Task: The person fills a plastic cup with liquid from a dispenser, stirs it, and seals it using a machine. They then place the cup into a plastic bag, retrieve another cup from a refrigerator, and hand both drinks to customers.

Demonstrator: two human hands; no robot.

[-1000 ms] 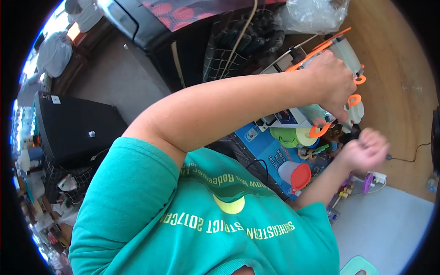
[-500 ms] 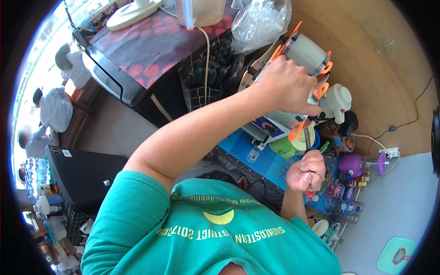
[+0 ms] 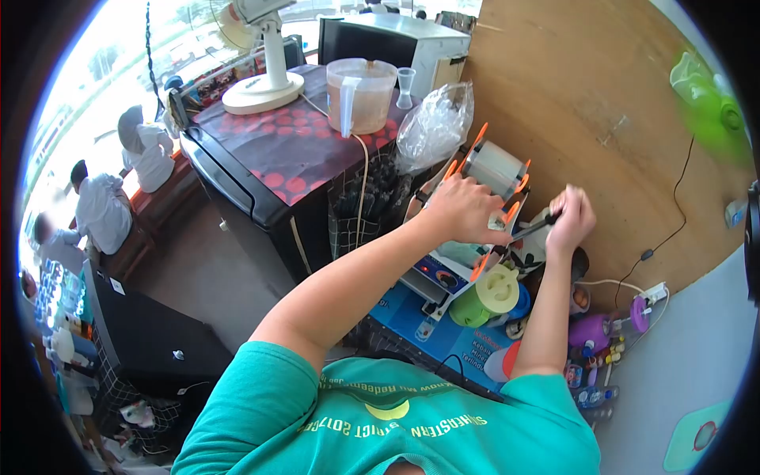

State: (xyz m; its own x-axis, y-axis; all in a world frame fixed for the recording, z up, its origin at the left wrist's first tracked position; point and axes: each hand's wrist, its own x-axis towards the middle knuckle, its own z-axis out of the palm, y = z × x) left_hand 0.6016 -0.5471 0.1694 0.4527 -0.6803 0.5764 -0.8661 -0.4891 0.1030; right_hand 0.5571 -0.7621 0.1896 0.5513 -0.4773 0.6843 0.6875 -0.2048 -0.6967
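Note:
My left hand (image 3: 469, 210) is on the upper part of a cup sealing machine (image 3: 431, 275), fingers curled over its top and thumb stretched toward the lever. Closed in a fist, my right hand (image 3: 574, 222) holds the black-handled lever (image 3: 534, 229) at the machine's right side. A roll of clear film (image 3: 492, 169) is mounted on top between orange end pieces. On the machine's front panel are a dial (image 3: 447, 279) and a small red light. What sits under the sealing head is largely hidden by my left hand and forearm.
A green pitcher (image 3: 475, 305) with a pale lid stands close by the machine. Behind are a measuring jug (image 3: 362, 99), a plastic bag (image 3: 435, 131) and a white fan (image 3: 265, 91). Bottles (image 3: 594, 396) line the right wall. Several people (image 3: 107, 210) sit at the left.
My right hand has moved up and away with the lever, which now points up to the right. My left hand stays on the machine. The view has tilted upward.

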